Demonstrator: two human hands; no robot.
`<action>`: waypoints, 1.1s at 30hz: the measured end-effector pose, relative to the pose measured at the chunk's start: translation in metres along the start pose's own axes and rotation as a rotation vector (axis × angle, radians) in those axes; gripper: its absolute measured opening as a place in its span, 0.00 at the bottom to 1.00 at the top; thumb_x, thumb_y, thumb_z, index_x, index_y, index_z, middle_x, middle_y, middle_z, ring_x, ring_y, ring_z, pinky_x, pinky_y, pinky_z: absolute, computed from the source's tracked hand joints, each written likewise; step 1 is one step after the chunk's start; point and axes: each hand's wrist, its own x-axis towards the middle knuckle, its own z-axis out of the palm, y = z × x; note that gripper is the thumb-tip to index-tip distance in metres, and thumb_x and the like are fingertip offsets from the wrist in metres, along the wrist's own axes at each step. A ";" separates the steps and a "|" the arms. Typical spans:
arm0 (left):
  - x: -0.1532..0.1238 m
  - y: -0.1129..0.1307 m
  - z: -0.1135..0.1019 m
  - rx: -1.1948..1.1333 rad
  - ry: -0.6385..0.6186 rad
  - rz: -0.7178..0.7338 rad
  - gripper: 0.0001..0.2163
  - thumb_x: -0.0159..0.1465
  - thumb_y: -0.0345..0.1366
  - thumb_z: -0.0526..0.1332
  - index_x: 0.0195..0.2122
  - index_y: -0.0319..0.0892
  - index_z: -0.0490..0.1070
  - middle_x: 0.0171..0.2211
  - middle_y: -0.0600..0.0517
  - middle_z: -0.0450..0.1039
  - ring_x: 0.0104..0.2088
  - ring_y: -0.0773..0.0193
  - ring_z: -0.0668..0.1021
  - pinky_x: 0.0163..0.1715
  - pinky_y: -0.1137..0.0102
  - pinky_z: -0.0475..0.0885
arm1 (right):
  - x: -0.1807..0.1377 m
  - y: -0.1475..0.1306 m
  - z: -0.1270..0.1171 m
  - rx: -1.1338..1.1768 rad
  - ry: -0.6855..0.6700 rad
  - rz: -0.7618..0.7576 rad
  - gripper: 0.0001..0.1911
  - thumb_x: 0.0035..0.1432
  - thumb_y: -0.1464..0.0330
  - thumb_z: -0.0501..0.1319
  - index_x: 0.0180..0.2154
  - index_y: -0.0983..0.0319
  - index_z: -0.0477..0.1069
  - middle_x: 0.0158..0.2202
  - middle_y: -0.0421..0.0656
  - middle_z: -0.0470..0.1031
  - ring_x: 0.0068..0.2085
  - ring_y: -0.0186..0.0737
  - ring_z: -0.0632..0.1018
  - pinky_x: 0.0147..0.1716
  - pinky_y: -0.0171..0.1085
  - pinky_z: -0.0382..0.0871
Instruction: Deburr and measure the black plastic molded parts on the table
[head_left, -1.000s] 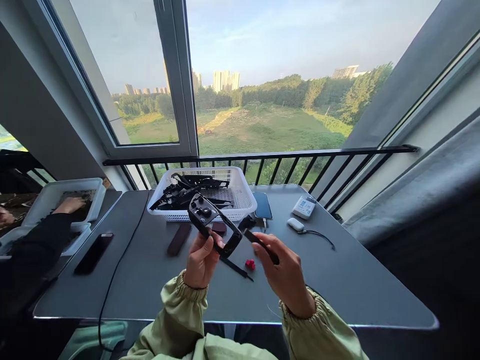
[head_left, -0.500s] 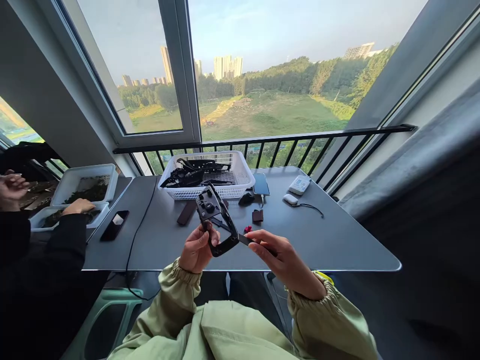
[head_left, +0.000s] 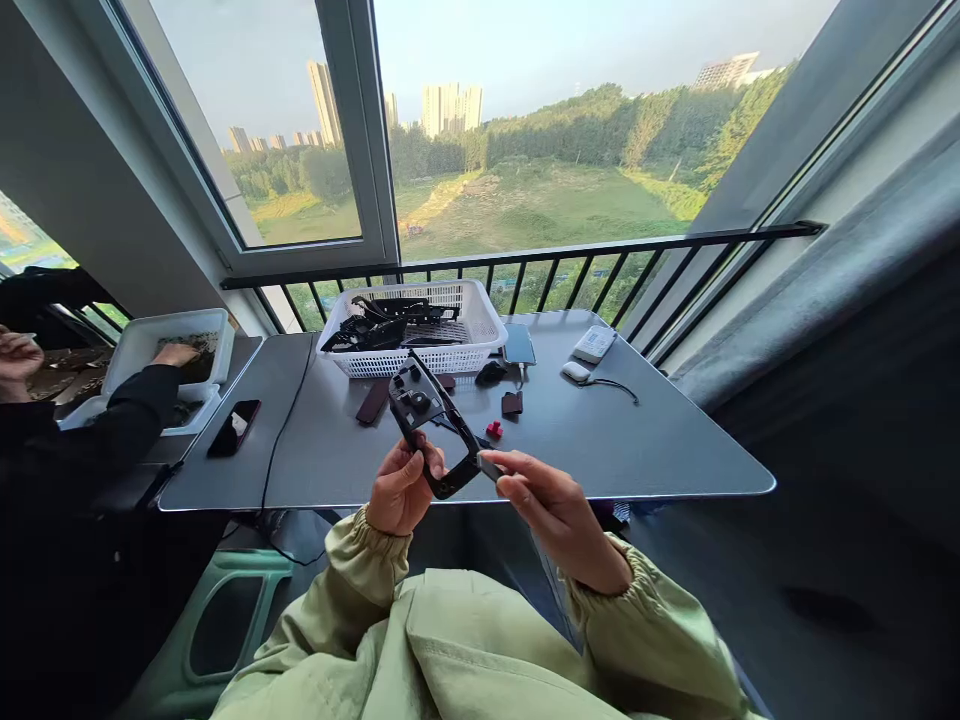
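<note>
My left hand (head_left: 401,490) grips a black plastic frame (head_left: 417,402) by its lower left side, thumb inside the opening. The frame is tilted, with a large opening and a round part near its upper end. In my right hand (head_left: 551,505) is a slim, dark, blade-like tool (head_left: 491,468), pinched between thumb and fingers. Its tip meets or almost meets the frame's lower right corner; actual contact is hard to make out. Most of the tool is hidden by my fingers.
Behind my hands stands a white basket (head_left: 412,362) of black plastic parts. A red piece (head_left: 494,430), brown piece (head_left: 512,403), phone (head_left: 234,428) and white device (head_left: 595,344) lie on the grey table (head_left: 652,440). At left, a co-worker's hand (head_left: 176,354) reaches into a plastic box (head_left: 169,328).
The scene sits higher in the picture as my view tips down. My right hand stays at the frame's corner, with less of the tool showing. The co-worker's hand has moved to the farther box.
</note>
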 end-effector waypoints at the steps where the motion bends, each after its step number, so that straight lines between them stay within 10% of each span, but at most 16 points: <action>1: -0.001 -0.002 0.000 -0.002 0.000 0.010 0.13 0.53 0.37 0.70 0.35 0.40 0.69 0.21 0.55 0.66 0.26 0.67 0.69 0.29 0.70 0.66 | -0.004 0.001 0.004 0.000 0.006 -0.009 0.23 0.64 0.55 0.54 0.49 0.66 0.74 0.23 0.39 0.66 0.20 0.29 0.60 0.18 0.31 0.57; 8: -0.009 -0.021 -0.009 0.053 -0.027 -0.009 0.11 0.55 0.38 0.69 0.36 0.42 0.70 0.23 0.54 0.69 0.28 0.66 0.71 0.32 0.68 0.65 | -0.023 0.010 0.015 0.182 0.006 0.049 0.22 0.61 0.55 0.58 0.49 0.61 0.76 0.26 0.43 0.72 0.25 0.34 0.70 0.24 0.34 0.66; 14: -0.022 -0.032 -0.027 0.079 -0.077 -0.063 0.11 0.55 0.38 0.69 0.36 0.43 0.71 0.21 0.54 0.69 0.25 0.66 0.72 0.30 0.68 0.65 | -0.025 0.032 0.021 0.552 0.241 0.417 0.22 0.52 0.51 0.65 0.43 0.59 0.74 0.26 0.38 0.68 0.17 0.23 0.56 0.13 0.27 0.46; 21: -0.031 -0.039 -0.039 0.137 -0.118 -0.220 0.17 0.49 0.34 0.71 0.41 0.41 0.74 0.22 0.53 0.71 0.26 0.65 0.73 0.34 0.66 0.67 | -0.038 0.045 0.040 0.689 0.082 0.584 0.25 0.50 0.50 0.66 0.46 0.57 0.71 0.32 0.39 0.71 0.18 0.22 0.54 0.13 0.25 0.42; 33: 0.003 -0.045 -0.038 0.199 0.478 -0.048 0.29 0.52 0.43 0.69 0.54 0.48 0.62 0.27 0.58 0.73 0.19 0.72 0.71 0.19 0.76 0.67 | -0.057 0.086 0.074 0.673 0.097 0.635 0.26 0.48 0.50 0.67 0.44 0.57 0.72 0.33 0.39 0.71 0.18 0.22 0.55 0.13 0.25 0.46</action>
